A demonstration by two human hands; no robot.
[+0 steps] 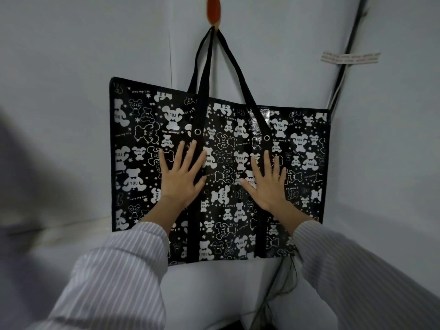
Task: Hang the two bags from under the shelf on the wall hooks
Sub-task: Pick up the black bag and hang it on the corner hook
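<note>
One bag (219, 172) in my view, black with white bears, hanging flat on the wall by its two black straps (215, 67) from one orange hook (213, 11). Two hands on it: left hand (182, 177) and right hand (267, 184), both fingers spread, palms pressed flat on the bag's front, side by side below the two metal eyelets (197, 131). Striped sleeves (123, 270) on both arms. One taped cable (342, 67) runs down the wall on the right.
</note>
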